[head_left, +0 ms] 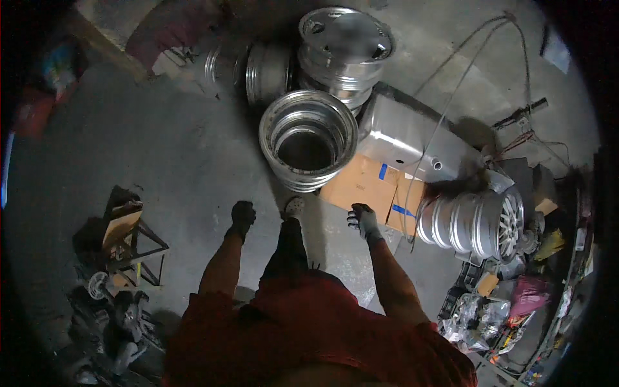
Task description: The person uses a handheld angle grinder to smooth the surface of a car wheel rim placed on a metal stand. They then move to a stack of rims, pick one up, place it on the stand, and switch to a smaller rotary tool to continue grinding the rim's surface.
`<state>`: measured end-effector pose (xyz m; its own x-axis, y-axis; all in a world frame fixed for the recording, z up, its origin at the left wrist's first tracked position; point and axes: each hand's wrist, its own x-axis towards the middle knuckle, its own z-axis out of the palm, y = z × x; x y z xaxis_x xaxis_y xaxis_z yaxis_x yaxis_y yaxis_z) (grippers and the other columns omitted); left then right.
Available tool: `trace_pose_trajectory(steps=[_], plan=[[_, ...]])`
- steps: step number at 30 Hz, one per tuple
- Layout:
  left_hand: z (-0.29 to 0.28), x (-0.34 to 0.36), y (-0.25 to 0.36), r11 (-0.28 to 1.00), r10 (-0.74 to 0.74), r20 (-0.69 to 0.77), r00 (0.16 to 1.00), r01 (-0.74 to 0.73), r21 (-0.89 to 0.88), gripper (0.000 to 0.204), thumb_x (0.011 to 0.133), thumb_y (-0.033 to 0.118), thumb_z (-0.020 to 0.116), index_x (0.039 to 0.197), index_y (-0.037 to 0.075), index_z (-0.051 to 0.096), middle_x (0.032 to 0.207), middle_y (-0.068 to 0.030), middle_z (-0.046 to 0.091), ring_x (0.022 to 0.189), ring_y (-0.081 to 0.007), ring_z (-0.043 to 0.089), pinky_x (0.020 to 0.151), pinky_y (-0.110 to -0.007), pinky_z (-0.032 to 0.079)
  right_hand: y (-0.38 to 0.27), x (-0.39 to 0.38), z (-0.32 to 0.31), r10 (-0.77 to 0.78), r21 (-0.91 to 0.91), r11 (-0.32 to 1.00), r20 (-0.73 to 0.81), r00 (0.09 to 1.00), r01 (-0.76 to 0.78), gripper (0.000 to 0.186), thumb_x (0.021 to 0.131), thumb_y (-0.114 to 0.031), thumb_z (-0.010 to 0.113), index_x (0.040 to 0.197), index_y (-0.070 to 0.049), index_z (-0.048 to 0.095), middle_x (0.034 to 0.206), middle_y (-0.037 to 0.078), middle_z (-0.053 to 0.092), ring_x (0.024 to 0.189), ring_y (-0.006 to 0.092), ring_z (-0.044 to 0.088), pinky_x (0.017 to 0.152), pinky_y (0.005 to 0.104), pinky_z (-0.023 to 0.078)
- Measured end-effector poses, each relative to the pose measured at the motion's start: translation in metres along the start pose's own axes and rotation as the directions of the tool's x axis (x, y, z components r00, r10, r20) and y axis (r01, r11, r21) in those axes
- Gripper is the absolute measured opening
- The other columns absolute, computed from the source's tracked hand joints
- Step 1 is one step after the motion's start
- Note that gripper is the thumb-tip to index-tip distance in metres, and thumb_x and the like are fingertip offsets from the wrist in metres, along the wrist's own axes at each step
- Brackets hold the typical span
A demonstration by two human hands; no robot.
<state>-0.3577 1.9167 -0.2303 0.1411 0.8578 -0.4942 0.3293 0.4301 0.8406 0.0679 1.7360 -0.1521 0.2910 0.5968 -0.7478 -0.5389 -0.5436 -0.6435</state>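
Tank (412, 138): bare metal, rounded edges; lies right of upper centre. A short round port (436, 166) and a dark hole show on its side. Cable (453, 94): thin, looped at upper right; one run crosses in front of the tank. Black bar (521, 113): upper right, near the cable. Stand (146, 260): dark angled bars, lower left; a brown board (120, 229) shows at its upper end. Parts pile (129, 316): lower left corner; pieces too dim to identify. Clear plastic (463, 316): lower right, near a maroon bundle (530, 297). Yellow item (550, 245): right, above the bundle. Floor (174, 148): grey. Red object (32, 115): far left, blurred
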Motion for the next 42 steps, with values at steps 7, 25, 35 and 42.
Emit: trace_pose_trajectory(steps=[7, 25, 35, 42], plan=[[0.009, 0.206, 0.118, 0.294, 0.482, 0.234, 0.845, -0.407, 0.865, 0.023, 0.097, 0.026, 0.065, 0.100, 0.003, 0.065, 0.083, -0.0119, 0.069, 0.072, -0.0247, 0.068, 0.066, -0.043, 0.053, -0.049, 0.095, 0.051, 0.057, -0.227, 0.970, -0.112, 0.992, -0.081, 0.036, 0.094, -0.029, 0.070, 0.122, -0.008, 0.062, 0.080, 0.007, 0.063, 0.064, 0.0192, 0.063, 0.053, 0.0358, 0.051], [0.095, 0.365, 0.243, 0.567, 0.263, 0.407, 0.875, -0.481, 0.668, 0.028, 0.099, 0.027, 0.059, 0.114, 0.005, 0.069, 0.109, -0.0194, 0.072, 0.106, -0.0350, 0.069, 0.089, -0.046, 0.053, -0.053, 0.172, 0.062, -0.051, -0.287, 0.954, -0.434, 0.899, -0.084, 0.034, 0.090, -0.030, 0.079, 0.100, 0.001, 0.067, 0.082, 0.008, 0.069, 0.070, 0.0165, 0.065, 0.060, 0.0334, 0.053], [0.123, 0.178, 0.269, 0.757, 0.224, 0.482, 0.847, -0.463, 0.461, 0.029, 0.091, 0.025, 0.077, 0.101, -0.001, 0.067, 0.082, -0.0087, 0.069, 0.076, -0.0176, 0.061, 0.072, -0.038, 0.050, 0.020, -0.003, 0.002, -0.179, 0.067, 0.956, -0.641, 0.747, 0.287, 0.023, 0.090, -0.019, 0.077, 0.095, -0.002, 0.063, 0.084, 0.004, 0.067, 0.068, 0.0111, 0.059, 0.059, 0.0298, 0.049], [0.214, 0.013, 0.198, 0.582, 0.043, 0.764, 0.644, -0.637, 0.504, 0.043, 0.099, 0.036, 0.070, 0.110, -0.006, 0.069, 0.100, -0.0127, 0.073, 0.087, -0.0204, 0.064, 0.083, -0.039, 0.051, 0.063, -0.266, -0.049, -0.166, -0.106, 0.983, -0.870, 0.465, 0.153, 0.019, 0.086, -0.017, 0.073, 0.088, -0.001, 0.063, 0.079, 0.000, 0.062, 0.073, 0.0098, 0.056, 0.066, 0.0313, 0.048]])
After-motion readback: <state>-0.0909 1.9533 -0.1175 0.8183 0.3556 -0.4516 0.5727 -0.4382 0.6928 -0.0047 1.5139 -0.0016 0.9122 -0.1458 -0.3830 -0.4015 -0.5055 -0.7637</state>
